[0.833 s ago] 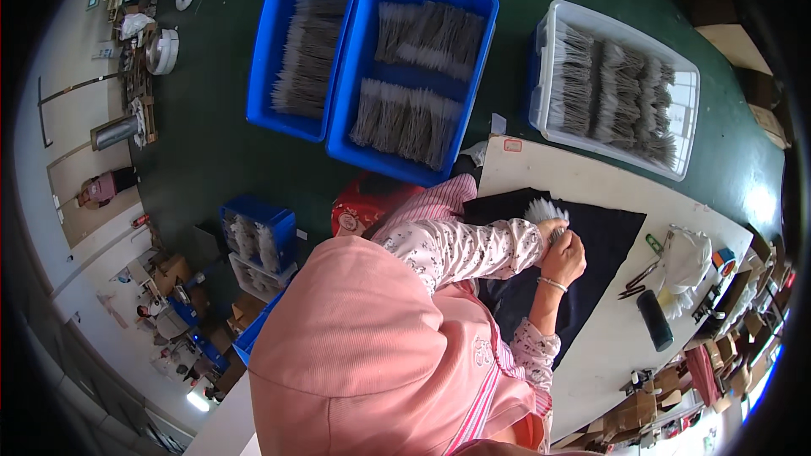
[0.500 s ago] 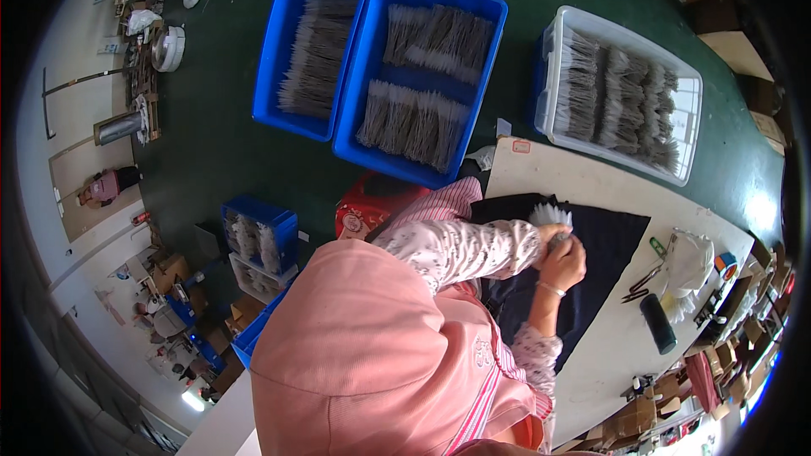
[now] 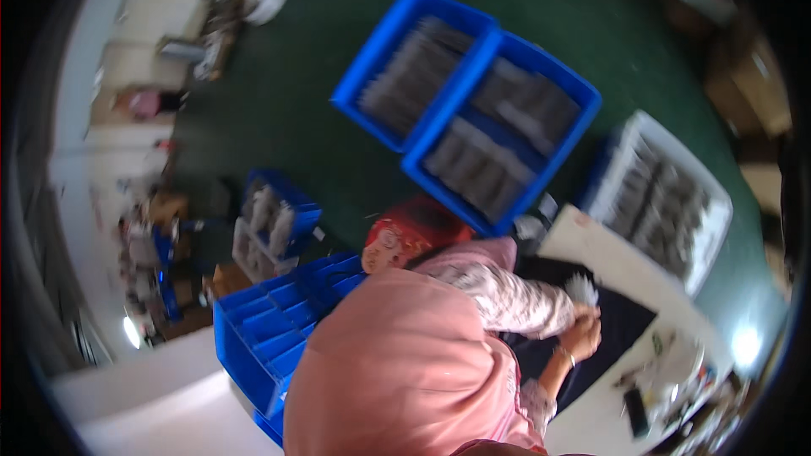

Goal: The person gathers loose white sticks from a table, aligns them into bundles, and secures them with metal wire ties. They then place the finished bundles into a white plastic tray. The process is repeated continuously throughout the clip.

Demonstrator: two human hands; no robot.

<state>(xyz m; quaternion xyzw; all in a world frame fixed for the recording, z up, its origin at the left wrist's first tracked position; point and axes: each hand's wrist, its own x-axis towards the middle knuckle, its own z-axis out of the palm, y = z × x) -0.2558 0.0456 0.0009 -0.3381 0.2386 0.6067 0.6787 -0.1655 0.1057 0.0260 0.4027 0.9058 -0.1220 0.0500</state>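
Note:
A bundle of thin strands with white, fanned-out tips [image 3: 581, 289] stands up from my two hands, over a dark cloth [image 3: 623, 321] on a pale table [image 3: 583, 236]. My left hand [image 3: 583, 312], at the end of a floral sleeve, is closed around the bundle just under its tips. Pressed close against it is my right hand [image 3: 580, 339], with a bracelet at the wrist and its fingers curled at the bundle's lower part. Blur hides the single fingers and the bundle's lower end.
Two blue bins [image 3: 411, 162] hold rows of similar bundles; a white bin [image 3: 718, 232] with more stands beyond the table. A blue compartment tray [image 3: 253, 325] lies left. Tools and a dark cylinder [image 3: 635, 412] lie right of the cloth. Far left, another person [image 3: 145, 103] is visible.
The whole view has swung, so bins and table sit lower and further right, and more of the blue compartment tray shows. Both hands stay together at the bundle.

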